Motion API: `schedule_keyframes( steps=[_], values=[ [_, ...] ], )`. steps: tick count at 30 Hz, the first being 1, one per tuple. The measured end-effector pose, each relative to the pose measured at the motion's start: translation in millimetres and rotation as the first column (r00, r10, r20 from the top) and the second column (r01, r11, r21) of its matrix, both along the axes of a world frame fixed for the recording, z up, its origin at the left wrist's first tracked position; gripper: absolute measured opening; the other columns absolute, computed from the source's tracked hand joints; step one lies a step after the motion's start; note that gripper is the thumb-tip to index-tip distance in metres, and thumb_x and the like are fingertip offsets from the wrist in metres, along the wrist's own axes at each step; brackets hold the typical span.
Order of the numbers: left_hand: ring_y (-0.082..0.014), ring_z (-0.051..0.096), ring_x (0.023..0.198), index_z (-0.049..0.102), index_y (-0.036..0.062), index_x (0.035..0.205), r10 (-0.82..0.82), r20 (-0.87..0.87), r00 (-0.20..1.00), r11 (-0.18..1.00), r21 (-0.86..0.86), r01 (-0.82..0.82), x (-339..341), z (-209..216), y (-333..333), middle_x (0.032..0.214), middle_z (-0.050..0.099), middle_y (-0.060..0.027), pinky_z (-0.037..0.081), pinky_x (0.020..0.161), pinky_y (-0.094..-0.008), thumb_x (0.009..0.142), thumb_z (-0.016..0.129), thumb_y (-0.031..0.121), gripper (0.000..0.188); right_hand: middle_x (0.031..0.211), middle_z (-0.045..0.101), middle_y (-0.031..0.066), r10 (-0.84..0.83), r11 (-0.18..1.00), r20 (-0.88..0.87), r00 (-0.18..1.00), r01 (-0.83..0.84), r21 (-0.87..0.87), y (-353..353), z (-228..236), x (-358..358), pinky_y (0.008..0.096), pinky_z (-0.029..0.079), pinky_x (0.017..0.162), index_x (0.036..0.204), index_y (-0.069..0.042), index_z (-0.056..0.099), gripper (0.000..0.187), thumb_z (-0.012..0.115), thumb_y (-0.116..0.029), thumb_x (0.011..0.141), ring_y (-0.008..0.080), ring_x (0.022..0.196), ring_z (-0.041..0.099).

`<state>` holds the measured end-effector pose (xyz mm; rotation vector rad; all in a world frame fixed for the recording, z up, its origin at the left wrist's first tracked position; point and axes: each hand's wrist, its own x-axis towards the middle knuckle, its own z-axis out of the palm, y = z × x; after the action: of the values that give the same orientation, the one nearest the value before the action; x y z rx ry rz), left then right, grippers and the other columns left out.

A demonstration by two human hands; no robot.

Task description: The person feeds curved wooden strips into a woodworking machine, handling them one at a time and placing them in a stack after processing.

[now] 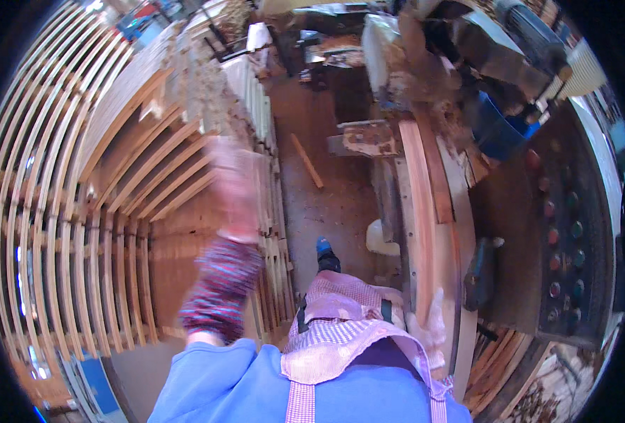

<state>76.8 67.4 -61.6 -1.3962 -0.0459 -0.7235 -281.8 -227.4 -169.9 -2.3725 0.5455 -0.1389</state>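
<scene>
My left hand (233, 189) wears a pale glove and is raised in front of a tall stack of wooden slats (101, 211) on my left; it is blurred by motion and appears to hold nothing. My right hand (429, 326), also gloved, rests on the near end of a long reddish wooden board (418, 211) lying on the machine table (460, 282) at my right. A shorter strip of wood (436, 173) lies beside that board. I wear a blue top and a pink checked apron.
A control panel with round coloured buttons (562, 247) stands at the far right. A dark hand tool (480, 271) lies on the table edge. The dusty floor (326, 204) holds a loose stick (307, 161). Machinery and a blue bin (499, 130) stand ahead.
</scene>
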Motion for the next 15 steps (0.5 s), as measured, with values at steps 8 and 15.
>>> schedule_keyframes(
  steps=[8, 15],
  values=[
    [-0.0286, 0.053, 0.12, 0.046, -0.002, 0.138, 0.464, 0.133, 0.876, -0.866, 0.279, 0.416, 252, 123, 412, 0.134, 0.053, -0.0221, 0.037, 0.104, -0.0349, 0.083, 0.068, 0.049, 0.078, 0.124, 0.058, 0.0269, -0.176, 0.97, -0.482, 0.858, 0.235, 0.064, -19, 20, -174, 0.0454, 0.053, 0.085, 0.146, 0.001, 0.03, 0.09, 0.073, -0.024, 0.072, 0.0418, 0.103, 0.063],
    [-0.0307, 0.055, 0.116, 0.051, 0.0005, 0.131, 0.458, 0.222, 0.861, -0.82, 0.478, 0.314, 353, 99, 457, 0.128, 0.057, -0.0189, 0.041, 0.1, -0.0394, 0.084, 0.065, 0.041, 0.063, 0.128, 0.053, 0.0293, -0.126, 0.991, -0.437, 0.89, 0.136, -0.009, -13, 4, -170, 0.0467, 0.05, 0.091, 0.15, -0.004, 0.025, 0.092, 0.073, -0.026, 0.074, 0.0434, 0.111, 0.058]
  ],
)
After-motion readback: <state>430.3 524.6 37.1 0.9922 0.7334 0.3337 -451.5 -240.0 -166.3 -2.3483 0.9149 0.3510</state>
